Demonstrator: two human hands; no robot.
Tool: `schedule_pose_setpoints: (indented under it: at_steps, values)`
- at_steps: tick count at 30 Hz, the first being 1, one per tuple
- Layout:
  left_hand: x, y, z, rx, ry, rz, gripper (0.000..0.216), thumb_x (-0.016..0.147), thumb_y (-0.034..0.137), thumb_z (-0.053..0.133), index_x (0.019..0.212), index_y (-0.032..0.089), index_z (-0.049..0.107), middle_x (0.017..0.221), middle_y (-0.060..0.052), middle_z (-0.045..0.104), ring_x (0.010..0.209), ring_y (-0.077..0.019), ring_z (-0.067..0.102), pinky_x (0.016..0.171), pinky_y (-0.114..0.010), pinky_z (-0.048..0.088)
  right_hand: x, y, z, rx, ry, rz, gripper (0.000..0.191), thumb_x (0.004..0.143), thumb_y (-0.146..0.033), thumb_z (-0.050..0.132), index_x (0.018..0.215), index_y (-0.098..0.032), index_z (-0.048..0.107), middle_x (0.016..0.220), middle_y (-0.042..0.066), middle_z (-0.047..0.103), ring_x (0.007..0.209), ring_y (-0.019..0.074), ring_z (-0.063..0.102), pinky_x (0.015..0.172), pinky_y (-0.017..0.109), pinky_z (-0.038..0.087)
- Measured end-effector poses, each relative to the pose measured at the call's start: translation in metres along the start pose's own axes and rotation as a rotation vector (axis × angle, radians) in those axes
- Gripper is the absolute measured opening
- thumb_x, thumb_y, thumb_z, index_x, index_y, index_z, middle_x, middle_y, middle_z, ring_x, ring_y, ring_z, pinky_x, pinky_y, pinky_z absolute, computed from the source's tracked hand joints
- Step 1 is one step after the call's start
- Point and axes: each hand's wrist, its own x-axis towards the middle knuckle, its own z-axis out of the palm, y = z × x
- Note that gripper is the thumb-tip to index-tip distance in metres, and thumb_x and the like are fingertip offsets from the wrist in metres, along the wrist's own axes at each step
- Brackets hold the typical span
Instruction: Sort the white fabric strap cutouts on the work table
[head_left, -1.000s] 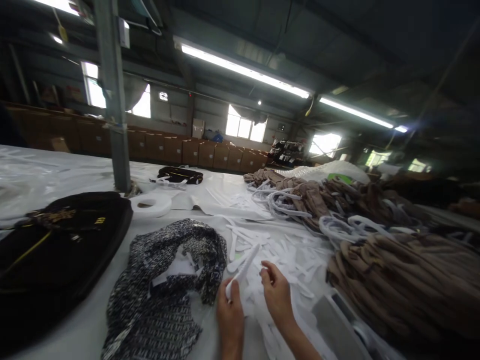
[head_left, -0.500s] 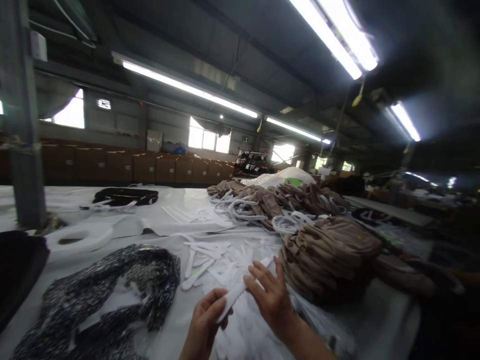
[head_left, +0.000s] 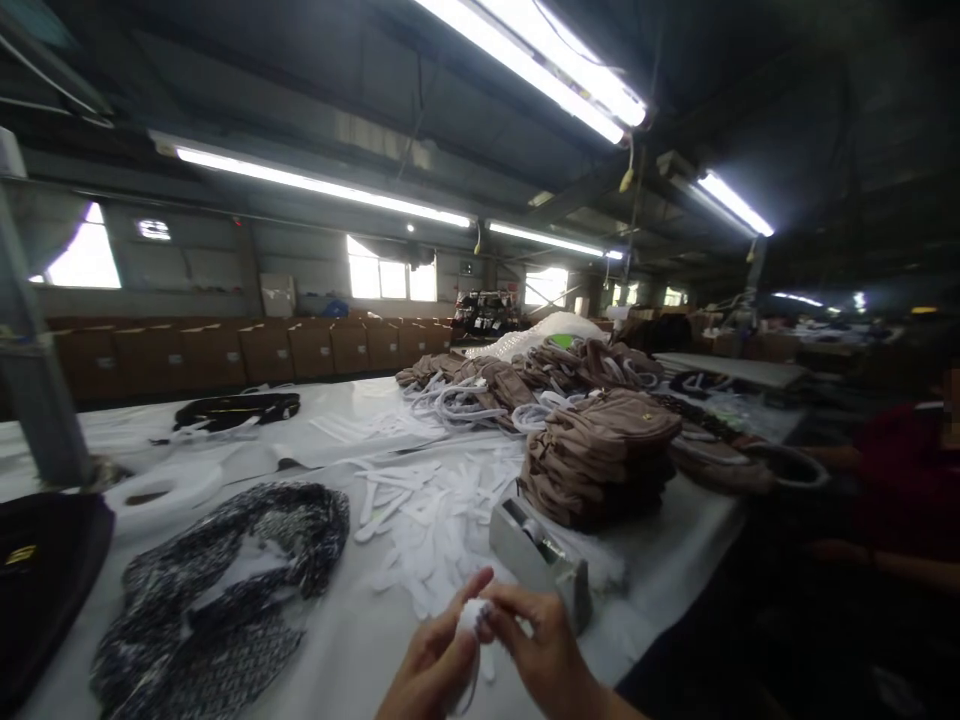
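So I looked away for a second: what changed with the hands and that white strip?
Both hands, left hand and right hand, drew together near the table edge; the white strip, earlier held out straight, is now bunched between their fingertips. The camera swung right. Brown garment pile and patterned fabric stayed.

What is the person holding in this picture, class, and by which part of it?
A white strip, pinched at its upper end between the fingertips of the left hand and right hand; the rest hangs down beside the left hand.

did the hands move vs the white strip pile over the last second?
Yes. Both the left hand and right hand have pulled back toward the person, off the white strip pile, and now pinch a white strip together near the table's front edge.
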Motion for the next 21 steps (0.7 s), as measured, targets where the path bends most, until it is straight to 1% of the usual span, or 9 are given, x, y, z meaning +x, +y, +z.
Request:
schedule_pose_setpoints:
  at_steps: [2, 5, 8, 10, 12, 14, 17, 19, 21]
  values:
    - [-0.005, -0.002, 0.012, -0.118, -0.013, -0.04, 0.04, 0.063, 0.042, 0.076, 0.092, 0.015, 0.073, 0.099, -0.012, 0.071, 0.108, -0.0319, 0.056, 0.099, -0.041, 0.037, -0.019, 0.001, 0.018, 0.223, 0.059, 0.172, 0.033, 0.091, -0.044, 0.043, 0.097, -0.018, 0.062, 0.07, 0.004, 0.066, 0.06, 0.0155, 0.061, 0.055, 0.023, 0.048]
    - [-0.014, 0.0, 0.022, -0.285, 0.037, -0.146, 0.032, 0.066, 0.035, 0.075, 0.087, 0.01, 0.072, 0.087, -0.014, 0.073, 0.096, -0.031, 0.064, 0.085, -0.038, 0.049, -0.044, 0.001, 0.021, 0.238, 0.077, 0.185, 0.044, 0.09, -0.045, 0.044, 0.124, -0.017, 0.049, 0.069, 0.004, 0.067, 0.056, 0.0163, 0.062, 0.054, 0.025, 0.051]
    - [-0.023, 0.011, 0.025, -0.448, 0.242, -0.235, 0.018, 0.071, 0.024, 0.073, 0.081, 0.01, 0.07, 0.088, -0.014, 0.073, 0.087, -0.0263, 0.068, 0.077, -0.034, 0.054, -0.057, -0.004, -0.013, -0.018, -0.045, -0.061, 0.055, 0.091, -0.035, 0.047, 0.141, -0.022, 0.029, 0.075, 0.005, 0.07, 0.061, 0.0181, 0.066, 0.064, 0.029, 0.055]
    - [-0.029, 0.02, 0.033, -0.551, 0.32, -0.327, 0.011, 0.073, 0.019, 0.07, 0.079, 0.01, 0.068, 0.086, -0.013, 0.073, 0.079, -0.0225, 0.069, 0.075, -0.032, 0.055, -0.057, -0.011, -0.043, -0.257, -0.14, -0.305, 0.066, 0.086, -0.035, 0.057, 0.143, -0.026, 0.025, 0.097, 0.01, 0.071, 0.083, 0.023, 0.068, 0.079, 0.036, 0.054]
    - [-0.036, 0.024, 0.047, -0.639, 0.236, -0.452, 0.009, 0.077, 0.018, 0.067, 0.079, 0.009, 0.066, 0.082, -0.013, 0.072, 0.075, -0.0199, 0.069, 0.074, -0.029, 0.055, -0.053, -0.02, -0.066, -0.43, -0.176, -0.492, 0.082, 0.076, -0.043, 0.068, 0.143, -0.026, 0.024, 0.127, 0.016, 0.056, 0.111, 0.0303, 0.056, 0.095, 0.045, 0.044]
    - [-0.042, 0.022, 0.066, -0.677, 0.079, -0.543, 0.012, 0.078, 0.021, 0.066, 0.081, 0.009, 0.066, 0.079, -0.011, 0.071, 0.078, -0.0205, 0.069, 0.074, -0.029, 0.055, -0.048, -0.03, -0.077, -0.446, -0.17, -0.516, 0.088, 0.073, -0.044, 0.07, 0.144, -0.021, 0.023, 0.136, 0.018, 0.046, 0.122, 0.0324, 0.047, 0.101, 0.048, 0.038]
    - [-0.05, 0.012, 0.093, -0.561, -0.033, -0.505, 0.023, 0.073, 0.033, 0.07, 0.079, 0.011, 0.067, 0.074, -0.011, 0.07, 0.079, -0.0257, 0.068, 0.072, -0.033, 0.055, -0.048, -0.044, -0.077, -0.239, -0.16, -0.365, 0.074, 0.075, -0.032, 0.066, 0.14, -0.021, 0.032, 0.123, 0.014, 0.058, 0.109, 0.0258, 0.058, 0.093, 0.037, 0.047]
    - [-0.055, 0.005, 0.102, -0.409, -0.037, -0.417, 0.031, 0.065, 0.041, 0.075, 0.075, 0.012, 0.068, 0.068, -0.01, 0.069, 0.071, -0.0259, 0.068, 0.064, -0.032, 0.053, -0.052, -0.049, -0.073, -0.018, -0.128, -0.283, 0.065, 0.076, -0.031, 0.065, 0.136, -0.025, 0.039, 0.114, 0.01, 0.064, 0.096, 0.0224, 0.065, 0.084, 0.032, 0.053]
    - [-0.058, -0.001, 0.106, -0.274, -0.014, -0.309, 0.036, 0.055, 0.043, 0.081, 0.073, 0.014, 0.07, 0.067, -0.009, 0.068, 0.063, -0.0225, 0.066, 0.06, -0.028, 0.05, -0.058, -0.048, -0.067, 0.202, -0.08, -0.229, 0.06, 0.077, -0.036, 0.064, 0.132, -0.028, 0.044, 0.111, 0.008, 0.066, 0.089, 0.0219, 0.067, 0.078, 0.032, 0.054]
